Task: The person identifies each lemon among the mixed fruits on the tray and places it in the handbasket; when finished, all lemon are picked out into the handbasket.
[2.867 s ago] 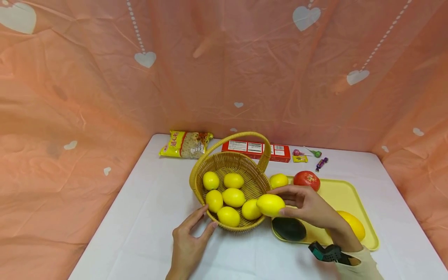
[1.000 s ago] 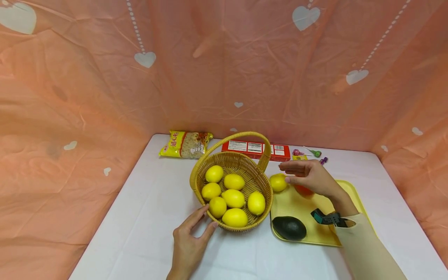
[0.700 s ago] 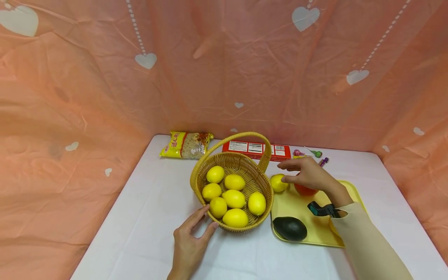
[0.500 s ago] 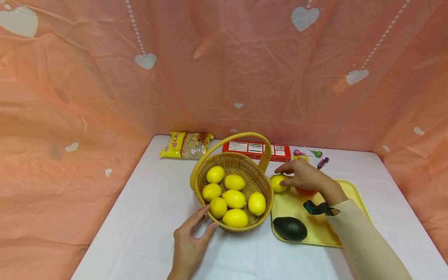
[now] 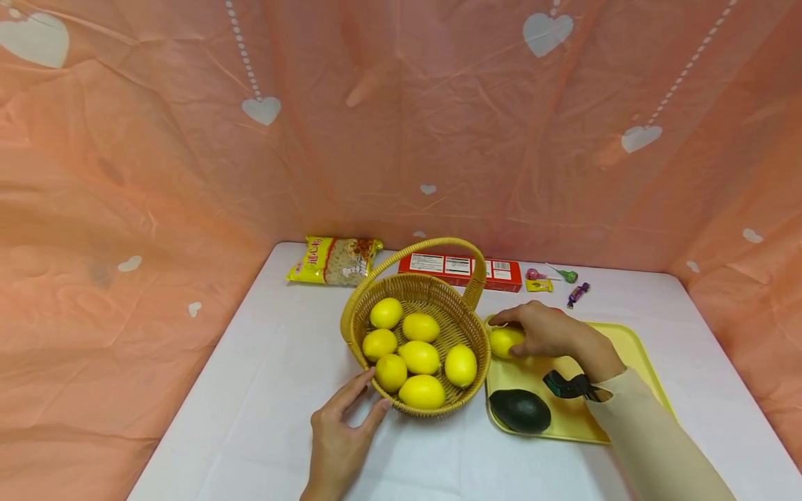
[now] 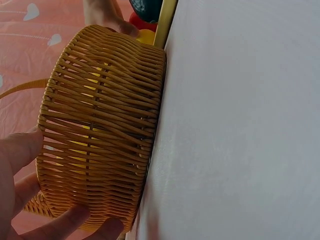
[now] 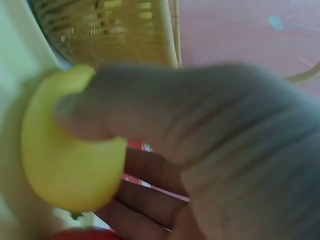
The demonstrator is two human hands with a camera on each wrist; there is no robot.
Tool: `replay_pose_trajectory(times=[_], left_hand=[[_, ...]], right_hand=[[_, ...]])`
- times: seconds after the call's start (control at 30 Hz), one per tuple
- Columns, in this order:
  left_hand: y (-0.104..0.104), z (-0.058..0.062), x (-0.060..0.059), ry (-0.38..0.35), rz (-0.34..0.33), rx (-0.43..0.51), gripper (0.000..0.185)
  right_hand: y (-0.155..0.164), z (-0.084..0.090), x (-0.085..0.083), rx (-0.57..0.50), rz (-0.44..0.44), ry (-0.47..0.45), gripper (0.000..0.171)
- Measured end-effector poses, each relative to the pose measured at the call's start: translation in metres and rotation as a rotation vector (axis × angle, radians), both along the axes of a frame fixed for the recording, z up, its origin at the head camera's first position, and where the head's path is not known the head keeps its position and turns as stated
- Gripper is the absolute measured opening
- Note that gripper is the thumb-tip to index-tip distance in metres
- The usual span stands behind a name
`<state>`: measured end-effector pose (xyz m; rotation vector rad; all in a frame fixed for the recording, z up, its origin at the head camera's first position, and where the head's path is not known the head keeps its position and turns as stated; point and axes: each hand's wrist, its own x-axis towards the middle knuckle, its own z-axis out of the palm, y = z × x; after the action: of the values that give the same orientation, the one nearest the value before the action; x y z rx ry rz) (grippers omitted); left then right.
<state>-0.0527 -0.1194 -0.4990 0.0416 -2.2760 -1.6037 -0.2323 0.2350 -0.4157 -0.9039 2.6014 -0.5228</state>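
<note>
My left hand [image 5: 341, 424] holds the near left side of a wicker basket [image 5: 357, 313], thumb and index fingertip at its rim. Lower fingers [image 6: 67, 222] rest against the woven outer wall in the left wrist view. Several lemons [image 5: 420, 357] lie inside the basket. Right of it, my right hand [image 5: 551, 334] grips another lemon [image 5: 505, 342] at the far left corner of the yellow tray [image 5: 626, 341]. The right wrist view has the thumb across this lemon [image 7: 70, 165], with fingers behind it. A dark green avocado [image 5: 520, 410] sits at the tray's near left corner.
Mostly hidden behind the right hand is a red fruit [image 6: 142, 22]. Along the back lie a pasta bag [image 5: 338, 261], a red box [image 5: 460, 270], lollipops [image 5: 567, 275] and wrapped candies [image 5: 578, 294]. The basket's tall handle [image 5: 438, 242] arches over it.
My right hand let go of a lemon in the basket, moved right to the tray and took hold of another lemon, shifting it slightly nearer. The left hand stays at the basket.
</note>
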Motion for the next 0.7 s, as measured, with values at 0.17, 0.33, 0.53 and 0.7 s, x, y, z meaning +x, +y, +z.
replay_pose_trajectory(times=[0.17, 0.33, 0.53, 0.7], left_hand=[[-0.001, -0.001, 0.000, 0.012, -0.006, 0.001, 0.053], [-0.001, -0.003, -0.001, 0.035, -0.013, 0.000, 0.053], [-0.001, -0.005, -0.002, 0.057, -0.015, -0.006, 0.053], [-0.001, -0.004, -0.002, 0.051, -0.016, -0.005, 0.053]], right_hand=[[0.005, 0.002, 0.014, -0.053, -0.048, 0.035, 0.041], [0.020, 0.003, 0.033, -0.246, -0.126, 0.071, 0.042], [0.031, 0.004, 0.046, -0.614, -0.162, -0.082, 0.043], [0.025, -0.001, 0.053, -0.822, -0.104, -0.201, 0.046]])
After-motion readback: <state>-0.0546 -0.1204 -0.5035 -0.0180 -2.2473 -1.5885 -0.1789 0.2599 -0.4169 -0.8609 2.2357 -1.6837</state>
